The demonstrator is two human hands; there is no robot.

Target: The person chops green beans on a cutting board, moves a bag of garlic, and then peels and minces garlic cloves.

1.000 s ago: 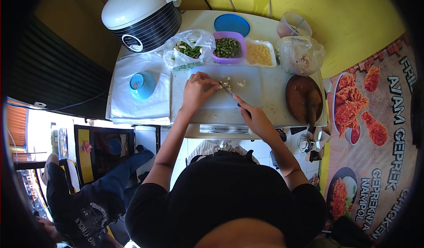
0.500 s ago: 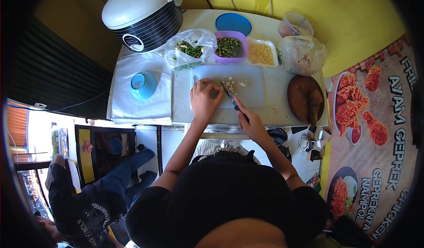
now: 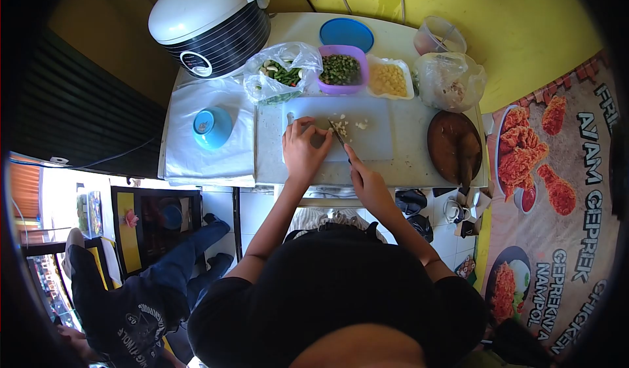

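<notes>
My right hand [image 3: 369, 188] is wrapped round the handle of a knife [image 3: 339, 135]. The blade points away and to the left over a pale cutting board [image 3: 375, 132], its tip close to my left fingertips. Palm down on the board's left part, my left hand [image 3: 305, 148] has its fingers bent and thumb and forefinger pinched together; whatever they hold is hidden. Small whitish chopped pieces [image 3: 341, 124], perhaps garlic, lie right beside the blade. A few more sit farther right on the board.
Behind the board stand a plastic bag of green vegetables [image 3: 282, 73], a purple tub of chopped greens [image 3: 341, 70] and a tray of yellowish cubes [image 3: 388, 80]. An upturned blue bowl [image 3: 212, 127] is left, a stone mortar [image 3: 445, 148] right. Another person [image 3: 134, 309] sits at lower left.
My right hand has turned slightly, and the knife blade now shows narrower, more edge-on. The left hand stays in place.
</notes>
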